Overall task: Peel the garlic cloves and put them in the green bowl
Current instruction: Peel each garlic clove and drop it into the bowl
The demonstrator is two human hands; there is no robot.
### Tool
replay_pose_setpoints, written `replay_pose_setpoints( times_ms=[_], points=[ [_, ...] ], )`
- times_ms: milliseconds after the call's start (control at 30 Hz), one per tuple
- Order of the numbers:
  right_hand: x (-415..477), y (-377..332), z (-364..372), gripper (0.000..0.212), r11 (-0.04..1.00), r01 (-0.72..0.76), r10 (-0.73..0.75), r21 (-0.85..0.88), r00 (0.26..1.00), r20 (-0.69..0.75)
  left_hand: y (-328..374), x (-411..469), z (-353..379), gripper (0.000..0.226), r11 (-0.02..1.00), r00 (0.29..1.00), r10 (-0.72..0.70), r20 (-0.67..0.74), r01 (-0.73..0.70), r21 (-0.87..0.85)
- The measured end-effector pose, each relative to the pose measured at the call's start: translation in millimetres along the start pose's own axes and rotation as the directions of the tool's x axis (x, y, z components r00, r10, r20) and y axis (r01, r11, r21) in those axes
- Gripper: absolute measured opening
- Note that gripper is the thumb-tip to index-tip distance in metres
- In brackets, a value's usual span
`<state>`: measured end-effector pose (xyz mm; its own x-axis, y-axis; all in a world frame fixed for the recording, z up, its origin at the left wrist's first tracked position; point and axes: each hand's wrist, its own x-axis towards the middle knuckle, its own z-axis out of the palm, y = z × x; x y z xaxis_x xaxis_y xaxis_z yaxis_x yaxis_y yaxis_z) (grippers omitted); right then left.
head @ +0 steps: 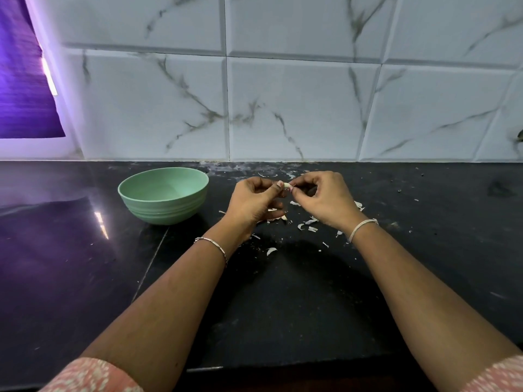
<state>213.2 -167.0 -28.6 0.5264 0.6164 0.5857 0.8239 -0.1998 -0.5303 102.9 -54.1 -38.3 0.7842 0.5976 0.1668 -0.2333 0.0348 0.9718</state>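
A small pale garlic clove (287,185) is held above the black counter between both hands. My left hand (256,202) pinches its left end with thumb and fingers. My right hand (322,198) pinches its right end, fingers curled. The green bowl (163,195) stands on the counter to the left of my left hand; no cloves show in the part of its inside I can see. Another pale clove (283,218) lies on the counter just under my left hand.
White garlic skins (310,222) lie scattered on the black counter (283,292) beneath and around my hands. A marble-tiled wall (283,108) rises right behind. The counter's front edge runs near the bottom of the view. A glossy patch of counter lies left of the bowl.
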Motion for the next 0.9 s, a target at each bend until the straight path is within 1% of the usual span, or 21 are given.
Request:
replay_pose_setpoints(
  times_ms=[67, 133, 200, 233, 300, 400, 500, 600, 700, 800, 900],
  points=[
    [0.0, -0.7, 0.7, 0.010, 1.000, -0.001, 0.001, -0.027, 1.000, -0.008, -2.3, 1.4, 0.0, 0.008, 0.983, 0.995, 0.102, -0.023, -0.097, 0.153],
    [-0.5, -1.9, 2.1, 0.011, 0.999, 0.001, -0.002, -0.046, 1.000, -0.020, -3.9, 2.5, 1.3, 0.010, 0.923, 0.978, 0.207, -0.021, -0.188, 0.336],
    [-1.2, -3.3, 3.5, 0.012, 0.997, 0.010, -0.012, -0.075, 1.000, -0.020, -4.3, 3.4, 2.8, 0.010, 0.859, 0.963, 0.268, -0.016, -0.231, 0.457],
    [-1.3, -3.8, 4.1, 0.012, 0.996, 0.018, -0.019, -0.089, 1.000, -0.014, -4.3, 4.3, 2.8, 0.010, 0.844, 0.960, 0.280, -0.022, -0.235, 0.482],
    [-0.5, -4.4, 5.1, 0.013, 0.992, 0.039, -0.039, -0.121, 0.999, 0.004, -3.8, 5.0, 2.2, 0.011, 0.866, 0.964, 0.260, -0.049, -0.211, 0.453],
    [0.6, -5.7, 4.9, 0.014, 0.984, 0.047, -0.044, -0.170, 0.999, 0.024, -2.6, 4.8, -0.2, 0.009, 0.944, 0.978, 0.192, -0.087, -0.160, 0.288],
    [-0.7, -7.5, 5.4, 0.015, 0.988, 0.042, -0.039, -0.149, 0.999, 0.022, -2.9, 4.7, -3.7, 0.006, 0.971, 0.983, 0.170, -0.065, -0.156, 0.181],
    [-1.1, -8.1, 7.1, 0.012, 0.996, -0.006, 0.005, -0.092, 1.000, -0.013, -3.3, 4.9, -5.7, 0.005, 0.986, 0.989, 0.140, -0.042, -0.135, 0.100],
    [-0.8, -7.4, 7.8, 0.010, 0.995, -0.056, 0.054, -0.086, 0.998, -0.022, -3.4, 5.3, -5.1, 0.004, 0.990, 0.993, 0.115, -0.004, -0.115, 0.083],
    [-1.1, -6.0, 7.9, 0.010, 0.994, -0.061, 0.060, -0.095, 0.998, -0.013, -4.5, 6.7, -5.9, 0.004, 0.990, 0.995, 0.102, 0.018, -0.103, 0.096],
    [-1.4, -6.6, 7.3, 0.009, 0.997, -0.058, 0.058, -0.053, 0.998, -0.001, -2.8, 5.8, -5.9, 0.005, 0.995, 0.997, 0.064, 0.050, -0.068, 0.072]
  ],
)
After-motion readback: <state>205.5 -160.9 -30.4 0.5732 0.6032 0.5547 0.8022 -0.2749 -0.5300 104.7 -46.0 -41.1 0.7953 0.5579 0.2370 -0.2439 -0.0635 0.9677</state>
